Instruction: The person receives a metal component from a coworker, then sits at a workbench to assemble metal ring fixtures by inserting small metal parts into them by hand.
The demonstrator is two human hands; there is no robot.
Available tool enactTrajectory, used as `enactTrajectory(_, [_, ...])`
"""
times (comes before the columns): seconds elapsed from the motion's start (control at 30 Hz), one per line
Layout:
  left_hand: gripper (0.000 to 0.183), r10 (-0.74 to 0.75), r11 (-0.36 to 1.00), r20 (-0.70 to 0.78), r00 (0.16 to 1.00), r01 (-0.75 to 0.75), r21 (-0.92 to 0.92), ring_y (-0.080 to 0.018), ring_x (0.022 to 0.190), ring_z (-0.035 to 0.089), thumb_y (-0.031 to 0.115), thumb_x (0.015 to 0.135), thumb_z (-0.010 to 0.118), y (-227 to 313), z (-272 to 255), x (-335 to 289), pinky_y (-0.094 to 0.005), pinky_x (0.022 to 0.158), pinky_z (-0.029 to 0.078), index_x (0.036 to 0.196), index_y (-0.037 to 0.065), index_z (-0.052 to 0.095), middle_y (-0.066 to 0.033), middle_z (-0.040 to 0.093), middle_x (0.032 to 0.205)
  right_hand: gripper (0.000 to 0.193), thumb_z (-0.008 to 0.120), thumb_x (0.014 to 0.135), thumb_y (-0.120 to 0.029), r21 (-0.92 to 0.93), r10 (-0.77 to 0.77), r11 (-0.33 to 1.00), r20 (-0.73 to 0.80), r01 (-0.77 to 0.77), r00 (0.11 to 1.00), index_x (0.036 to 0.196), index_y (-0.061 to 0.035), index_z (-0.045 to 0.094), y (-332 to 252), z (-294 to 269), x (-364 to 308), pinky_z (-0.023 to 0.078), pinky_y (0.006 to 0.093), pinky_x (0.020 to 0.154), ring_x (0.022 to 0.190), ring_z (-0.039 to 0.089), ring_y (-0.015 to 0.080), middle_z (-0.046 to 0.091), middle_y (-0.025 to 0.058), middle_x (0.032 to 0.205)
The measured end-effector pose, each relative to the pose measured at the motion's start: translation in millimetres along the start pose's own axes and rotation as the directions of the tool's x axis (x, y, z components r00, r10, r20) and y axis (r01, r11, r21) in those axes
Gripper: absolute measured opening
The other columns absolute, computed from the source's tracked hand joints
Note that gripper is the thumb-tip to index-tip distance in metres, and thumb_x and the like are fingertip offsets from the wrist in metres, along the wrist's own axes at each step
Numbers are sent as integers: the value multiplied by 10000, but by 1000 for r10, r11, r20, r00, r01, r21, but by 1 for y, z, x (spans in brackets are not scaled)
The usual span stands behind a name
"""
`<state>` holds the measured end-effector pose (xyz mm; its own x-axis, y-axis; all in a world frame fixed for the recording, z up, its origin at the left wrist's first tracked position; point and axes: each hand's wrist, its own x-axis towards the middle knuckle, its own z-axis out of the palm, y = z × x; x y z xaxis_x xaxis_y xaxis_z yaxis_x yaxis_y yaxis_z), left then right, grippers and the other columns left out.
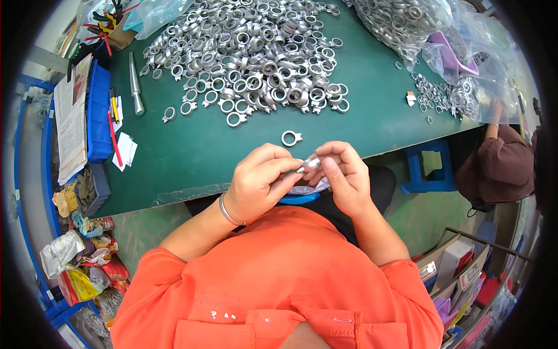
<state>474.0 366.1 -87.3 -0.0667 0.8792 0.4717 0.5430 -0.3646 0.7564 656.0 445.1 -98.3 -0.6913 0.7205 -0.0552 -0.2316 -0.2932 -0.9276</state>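
Over the near edge of the green table, my two hands meet around one small shiny metal ring (312,164). My left hand (256,177), with a bangle on the wrist, is closed and pinches the ring's small tab between thumb and fingertips. Curled fingers of my right hand (349,181) hold the ring's round body from the other side, partly hiding it. A single silver ring with a tab (290,138) lies on the table just beyond my hands. Farther off spreads a large heap of similar metal rings (250,58).
A tapered metal rod (135,84) lies left of the heap, near a blue bin (100,110) and pens. Plastic bags of rings (401,26) and smaller rings (433,96) occupy the right. A blue stool (430,168) and another person (500,163) are at the right.
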Motion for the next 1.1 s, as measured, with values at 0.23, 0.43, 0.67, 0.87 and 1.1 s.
enactTrajectory(0.23, [163, -157, 987, -144, 977, 150, -58, -155, 720, 626, -91, 758, 672, -5, -1, -5, -249, 640, 515, 894, -5, 643, -97, 641, 873, 147, 565, 842, 123, -148, -237, 955, 139, 257, 961, 932, 7, 560, 4, -6, -6, 538, 297, 797, 886, 644, 183, 622, 144, 1046])
enactTrajectory(0.43, [259, -108, 966, -2, 994, 106, 238, -192, 701, 581, -14, 770, 693, -21, 4, 16, -283, 619, 484, 1021, -9, 627, -108, 577, 971, 138, 653, 747, 64, -697, -234, 566, 377, 441, 896, 849, -23, 620, -14, -18, -8, 508, 349, 746, 877, 610, 294, 629, 114, 978])
enactTrajectory(0.67, [255, -364, 930, 142, 920, 367, 10, -140, 753, 627, -54, 747, 710, -19, 15, 26, -245, 670, 504, 958, -7, 575, -78, 617, 937, 198, 651, 754, -2, -996, -566, 8, 65, 84, 822, 950, -17, 628, -12, -39, 52, 439, 427, 785, 897, 529, 349, 567, 151, 987])
enactTrajectory(0.87, [203, -532, 820, 56, 845, 530, -216, -72, 768, 626, -47, 788, 692, -24, 12, 11, -219, 660, 523, 961, -4, 596, -45, 640, 897, 127, 663, 770, 7, -905, -352, 376, 61, 201, 934, 893, -9, 631, -10, -28, 35, 458, 362, 744, 849, 551, 283, 561, 118, 913])
enactTrajectory(1.1, [166, -314, 949, 49, 948, 312, 42, -120, 651, 599, -30, 763, 706, -21, 7, 13, -238, 596, 502, 909, -9, 631, -62, 587, 842, 85, 613, 895, -35, -138, -34, 989, 125, 51, 992, 971, 1, 600, -2, -16, 14, 474, 222, 724, 796, 560, 80, 591, 25, 907])
